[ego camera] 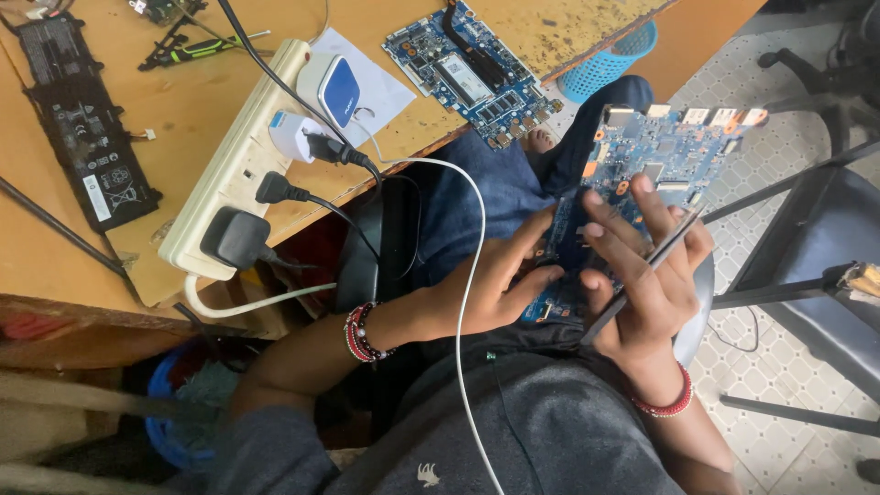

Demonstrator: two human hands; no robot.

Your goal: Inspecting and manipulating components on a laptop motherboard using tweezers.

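Off the surface's edge, over the lap: left hand (490,289) grips the blue circuit board (655,160), right hand (642,275) pinches thin tweezers (642,273) against it — mid-inspection, needs steady tip placement.

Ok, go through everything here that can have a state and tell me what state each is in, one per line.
Held board: off the desk, tilted, bare.
Left hand: gripping the board's lower edge.
Right hand: on the board, thin tool between fingers.
Second board: flat on the desk, untouched.
Power strip: several plugs in.
Battery: loose on the desk.
Blue basket: upright on the floor.
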